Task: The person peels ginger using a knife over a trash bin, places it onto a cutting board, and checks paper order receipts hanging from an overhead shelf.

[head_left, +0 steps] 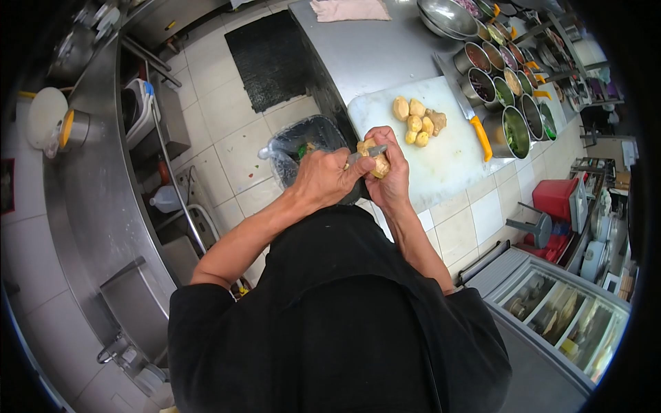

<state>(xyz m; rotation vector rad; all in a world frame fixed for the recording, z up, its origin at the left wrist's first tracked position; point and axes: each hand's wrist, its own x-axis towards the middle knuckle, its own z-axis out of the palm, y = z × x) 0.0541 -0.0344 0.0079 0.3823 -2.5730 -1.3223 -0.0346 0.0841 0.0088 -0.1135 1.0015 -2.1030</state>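
My left hand (326, 177) is closed around a short grey metal-bladed tool (376, 150); its handle is hidden in the fist, so I cannot tell if it is a small knife or a peeler. The blade lies against a knobby piece of ginger (380, 167), gripped in my right hand (395, 172). Both hands meet beside the near left corner of a white cutting board (447, 165), close to a lined waste bin (313, 131). Several pale yellow peeled pieces (414, 124) sit on the board, with a browner, skin-on ginger piece (436, 121) beside them.
A knife with an orange handle (480, 138) lies along the board's far right side. Beyond it stand several metal containers of ingredients (515, 131) and metal bowls (449, 17). A pink cloth (350, 9) rests on the steel counter (358, 55). A black mat (265, 55) covers some floor.
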